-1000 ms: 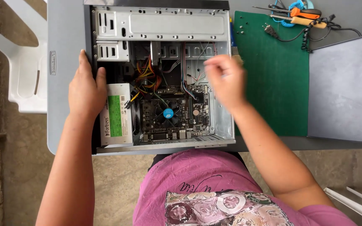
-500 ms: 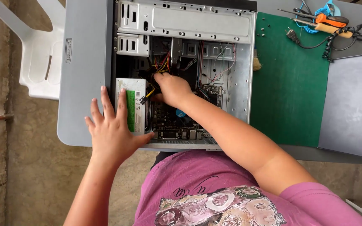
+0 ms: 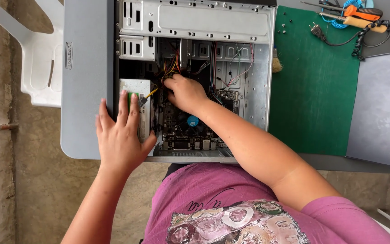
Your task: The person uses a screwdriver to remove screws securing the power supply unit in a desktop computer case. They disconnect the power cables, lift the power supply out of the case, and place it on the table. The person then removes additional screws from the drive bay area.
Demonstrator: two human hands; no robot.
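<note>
White plastic chair (image 3: 41, 68) sits cut off at left beside the grey table (image 3: 84, 90). My left hand (image 3: 123, 135) lies flat, fingers spread, on the open grey metal computer case (image 3: 195, 20), hiding its power supply. My right hand (image 3: 183, 92) curls among coloured cables (image 3: 170, 68); its grip is hidden. Green mat (image 3: 314, 86) lies bare rightward.

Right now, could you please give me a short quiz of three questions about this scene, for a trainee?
1. True or false: the right hand is inside the open computer case.
2. Where does the left hand rest? A) on the green mat B) on the case's edge by the power supply
3. Which tools lie at the mat's far corner?

Key: 1 true. 2 B. 3 screwdrivers.
</note>
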